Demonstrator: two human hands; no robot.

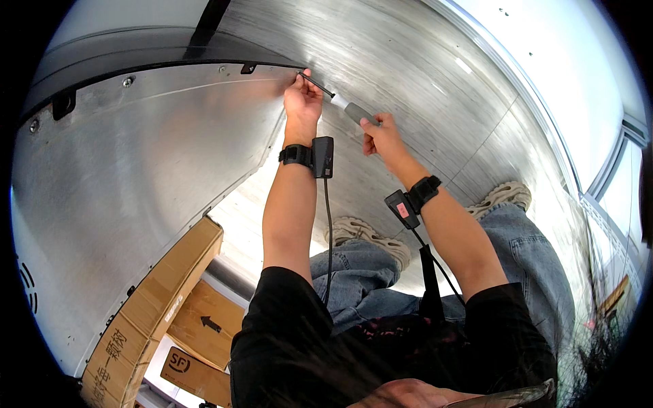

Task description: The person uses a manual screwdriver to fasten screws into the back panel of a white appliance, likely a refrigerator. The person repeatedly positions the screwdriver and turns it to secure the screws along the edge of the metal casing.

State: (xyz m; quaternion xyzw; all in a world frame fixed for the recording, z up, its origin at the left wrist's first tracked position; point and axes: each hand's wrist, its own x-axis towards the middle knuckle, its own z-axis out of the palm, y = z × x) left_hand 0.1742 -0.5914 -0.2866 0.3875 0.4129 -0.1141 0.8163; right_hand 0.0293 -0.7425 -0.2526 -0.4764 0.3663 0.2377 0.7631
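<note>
My right hand (385, 141) is closed round the grey end of a screwdriver (360, 114) with a white collar and a dark shaft. The shaft slants up and left to the far right corner of a large bare metal panel (136, 156). At that corner my left hand (303, 100) has its fingers curled about the screwdriver's tip. Whatever is pinched there is too small to make out. Along the panel's dark far edge sit a few screws, one of them a silver screw (127, 82), and black brackets (64, 104).
Cardboard boxes (153, 299) stand below the panel at the lower left. Grey wood-look floor (415, 75) lies beyond my hands, with a white cabinet-like surface (578, 75) at the right. Both wrists carry strapped black devices (323, 158) with cables. My shoes (371, 241) are below.
</note>
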